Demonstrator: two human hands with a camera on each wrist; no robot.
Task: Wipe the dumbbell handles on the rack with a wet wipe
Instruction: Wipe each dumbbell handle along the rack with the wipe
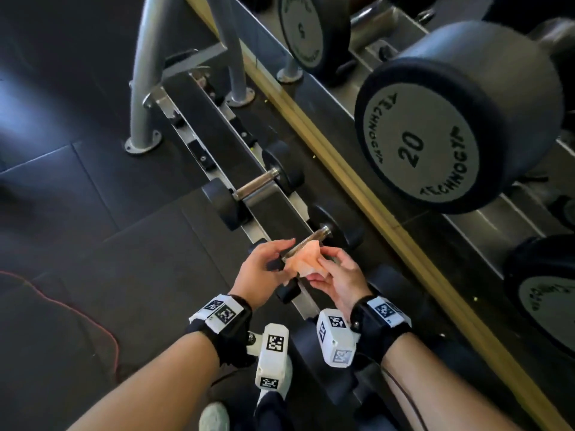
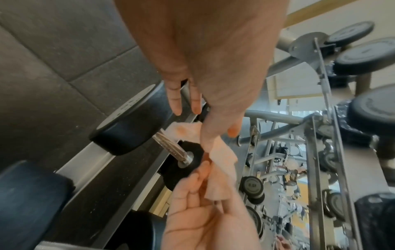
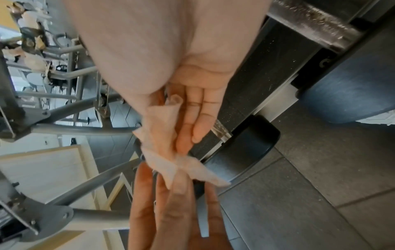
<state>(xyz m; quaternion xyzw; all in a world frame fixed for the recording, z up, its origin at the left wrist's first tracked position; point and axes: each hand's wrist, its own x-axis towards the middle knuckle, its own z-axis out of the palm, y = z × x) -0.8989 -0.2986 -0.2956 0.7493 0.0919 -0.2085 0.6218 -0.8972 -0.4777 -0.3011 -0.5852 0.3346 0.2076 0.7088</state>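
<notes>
On the low tier of the grey metal dumbbell rack (image 1: pixel 277 225), two small black-headed dumbbells lie across the rails in their cradles, and the nearer one (image 1: pixel 337 227) has its knurled steel handle (image 1: pixel 314 239) partly covered by a crumpled pale pink wet wipe (image 1: pixel 303 262). Both hands meet at that wipe above the handle: the left hand (image 1: pixel 259 270) pinches one end between thumb and fingertips with its remaining fingers loosely extended, and the right hand (image 1: pixel 337 279) pinches the other end with its fingers fairly straight. Beyond it, the farther small dumbbell (image 1: pixel 253 188) sits bare in its own slot, well apart from the hands. Up on the higher shelf rests a large black dumbbell marked 20 (image 1: pixel 460 116).
</notes>
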